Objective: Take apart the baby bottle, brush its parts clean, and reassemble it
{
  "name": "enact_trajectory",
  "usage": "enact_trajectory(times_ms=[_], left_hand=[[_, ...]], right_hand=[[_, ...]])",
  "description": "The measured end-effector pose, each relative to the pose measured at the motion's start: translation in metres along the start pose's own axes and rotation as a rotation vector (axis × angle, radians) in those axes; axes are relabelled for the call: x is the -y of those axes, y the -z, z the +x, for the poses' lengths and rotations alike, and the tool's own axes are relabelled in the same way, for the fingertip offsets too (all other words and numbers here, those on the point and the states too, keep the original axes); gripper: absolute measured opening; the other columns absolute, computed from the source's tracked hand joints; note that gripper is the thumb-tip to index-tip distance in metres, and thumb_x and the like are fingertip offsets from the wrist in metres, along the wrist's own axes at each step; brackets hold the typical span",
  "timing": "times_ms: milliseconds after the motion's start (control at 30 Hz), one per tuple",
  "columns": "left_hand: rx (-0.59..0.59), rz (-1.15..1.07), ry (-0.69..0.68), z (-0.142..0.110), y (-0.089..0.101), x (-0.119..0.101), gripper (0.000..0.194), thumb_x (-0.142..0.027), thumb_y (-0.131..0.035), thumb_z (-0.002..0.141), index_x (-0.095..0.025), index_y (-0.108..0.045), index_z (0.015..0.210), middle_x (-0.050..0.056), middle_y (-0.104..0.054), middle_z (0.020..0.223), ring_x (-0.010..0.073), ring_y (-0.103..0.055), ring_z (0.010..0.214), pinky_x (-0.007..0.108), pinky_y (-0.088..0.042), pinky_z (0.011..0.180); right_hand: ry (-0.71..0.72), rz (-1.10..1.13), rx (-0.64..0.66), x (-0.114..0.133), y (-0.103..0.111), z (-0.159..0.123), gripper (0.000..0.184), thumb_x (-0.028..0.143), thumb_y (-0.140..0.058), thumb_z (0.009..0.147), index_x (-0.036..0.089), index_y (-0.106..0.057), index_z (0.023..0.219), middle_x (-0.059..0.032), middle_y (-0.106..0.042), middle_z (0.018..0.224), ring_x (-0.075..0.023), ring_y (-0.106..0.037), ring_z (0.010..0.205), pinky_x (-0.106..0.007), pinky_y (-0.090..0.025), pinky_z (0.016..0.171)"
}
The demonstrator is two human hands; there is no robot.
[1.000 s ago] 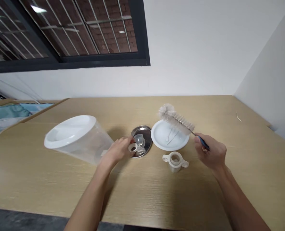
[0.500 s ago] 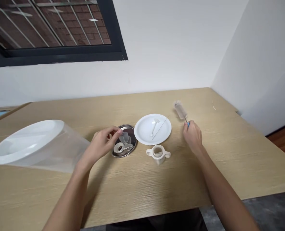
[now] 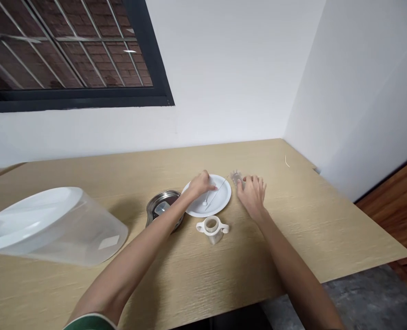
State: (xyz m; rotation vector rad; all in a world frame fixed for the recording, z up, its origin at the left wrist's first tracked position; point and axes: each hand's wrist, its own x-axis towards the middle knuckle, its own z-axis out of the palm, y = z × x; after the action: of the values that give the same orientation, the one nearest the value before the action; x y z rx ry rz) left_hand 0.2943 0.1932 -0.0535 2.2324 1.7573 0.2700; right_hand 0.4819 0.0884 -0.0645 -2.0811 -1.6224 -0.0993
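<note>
A dark-framed window (image 3: 76,98) looks onto brick above a white wall (image 3: 224,68), and below them runs a pale wood-grain desk (image 3: 292,220). A green cuff (image 3: 89,322) shows at the left arm's sleeve end.

To the left, a large clear container (image 3: 86,238) lies on its side with a white lid (image 3: 28,220) at its end. The only marking on it is a pale rectangular patch (image 3: 107,242), with no writing that can be read. Next comes a steel dish (image 3: 162,193) with a clear cup (image 3: 161,208) in it, partly hidden by the left forearm. A two-handled cup (image 3: 212,228) stands near the front.

The work in hand is at a white plate (image 3: 220,201). The left hand (image 3: 199,184) is at its rim, fingers bent down over the edge; whether they grip it cannot be told. A small white spoon (image 3: 205,202) and a thin rod (image 3: 217,192) lie on the plate.

The right hand (image 3: 253,195) is just beside the plate, fingers curved over a bottle brush (image 3: 236,178). Only the blurred bristle tip shows past them, so any grip cannot be told.
</note>
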Motion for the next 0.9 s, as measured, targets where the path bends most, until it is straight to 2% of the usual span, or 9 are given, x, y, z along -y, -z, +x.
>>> enact_trajectory(times_ms=[67,133,300,400,567,667,767,833,900], left_hand=[[-0.007,0.019,-0.008,0.004,-0.006,-0.004,0.059,-0.038,-0.084,0.069,-0.013,-0.059,0.117,0.017,-0.071,0.109,0.0302,-0.066,0.102,0.031,-0.047,0.079],[-0.007,0.032,-0.009,0.007,-0.011,-0.008,0.047,-0.038,-0.078,0.076,-0.012,-0.062,0.111,0.016,-0.070,0.108,0.0288,-0.066,0.102,0.035,-0.048,0.085],[-0.007,-0.017,0.017,0.008,-0.011,-0.008,0.030,-0.032,-0.070,0.084,-0.010,-0.064,0.104,0.016,-0.069,0.106,0.0263,-0.065,0.101,0.039,-0.048,0.090],[-0.013,-0.130,0.025,-0.001,0.003,-0.001,0.040,-0.029,-0.073,0.079,-0.010,-0.062,0.112,0.018,-0.071,0.103,0.0282,-0.066,0.098,0.036,-0.049,0.084],[0.037,-0.439,-0.107,-0.039,0.043,0.017,0.052,-0.046,-0.071,0.080,-0.011,-0.064,0.118,0.014,-0.075,0.104,0.0253,-0.071,0.091,0.032,-0.054,0.078],[0.034,-0.614,-0.194,-0.061,0.063,0.028,0.054,-0.048,-0.077,0.073,-0.013,-0.068,0.114,0.012,-0.076,0.104,0.0248,-0.072,0.093,0.031,-0.057,0.080],[-0.023,-0.845,-0.225,-0.070,0.072,0.039,0.054,-0.040,-0.088,0.061,-0.014,-0.071,0.105,0.012,-0.077,0.099,0.0250,-0.074,0.087,0.033,-0.058,0.078],[-0.041,-0.963,-0.237,-0.072,0.074,0.044,0.054,-0.035,-0.092,0.055,-0.014,-0.072,0.101,0.012,-0.077,0.094,0.0247,-0.074,0.082,0.033,-0.059,0.075],[-0.041,-1.005,-0.250,-0.073,0.074,0.047,0.055,-0.033,-0.093,0.054,-0.014,-0.071,0.101,0.011,-0.077,0.090,0.0244,-0.074,0.080,0.033,-0.059,0.073]], right_hand=[[0.057,0.030,0.062,0.012,0.003,0.015,0.036,0.038,-0.042,0.101,0.015,-0.068,0.110,-0.0169,-0.062,0.118,-0.0315,-0.047,0.116,-0.043,-0.031,0.097],[0.081,0.030,0.137,0.025,0.001,0.030,0.037,0.037,-0.044,0.101,0.013,-0.071,0.107,-0.0189,-0.063,0.119,-0.0330,-0.046,0.118,-0.045,-0.029,0.098],[0.042,0.041,0.190,0.050,-0.016,0.052,0.031,0.029,-0.050,0.097,0.009,-0.074,0.100,-0.0207,-0.067,0.110,-0.0335,-0.051,0.115,-0.044,-0.029,0.098],[0.000,0.080,0.194,0.055,-0.025,0.054,0.027,0.020,-0.050,0.094,0.007,-0.074,0.097,-0.0214,-0.068,0.107,-0.0319,-0.054,0.113,-0.043,-0.030,0.098],[-0.088,0.230,0.159,0.054,-0.027,0.050,0.023,0.017,-0.052,0.089,0.009,-0.072,0.083,-0.0208,-0.071,0.097,-0.0291,-0.062,0.103,-0.038,-0.038,0.091],[-0.075,0.384,0.089,0.055,-0.014,0.053,0.025,0.022,-0.049,0.093,0.013,-0.067,0.078,-0.0132,-0.072,0.085,-0.0213,-0.067,0.086,-0.030,-0.044,0.078],[-0.020,0.583,-0.067,0.063,0.013,0.055,0.033,0.031,-0.033,0.103,0.015,-0.060,0.093,-0.0088,-0.071,0.089,-0.0144,-0.067,0.079,-0.024,-0.048,0.072],[0.030,0.901,-0.253,0.074,0.036,0.053,0.035,0.041,-0.030,0.105,0.015,-0.053,0.098,-0.0076,-0.069,0.087,-0.0131,-0.066,0.071,-0.024,-0.051,0.066],[0.119,1.250,-0.423,0.088,0.059,0.048,0.033,0.047,-0.041,0.102,0.017,-0.050,0.095,-0.0039,-0.066,0.080,-0.0132,-0.065,0.062,-0.026,-0.053,0.060]])
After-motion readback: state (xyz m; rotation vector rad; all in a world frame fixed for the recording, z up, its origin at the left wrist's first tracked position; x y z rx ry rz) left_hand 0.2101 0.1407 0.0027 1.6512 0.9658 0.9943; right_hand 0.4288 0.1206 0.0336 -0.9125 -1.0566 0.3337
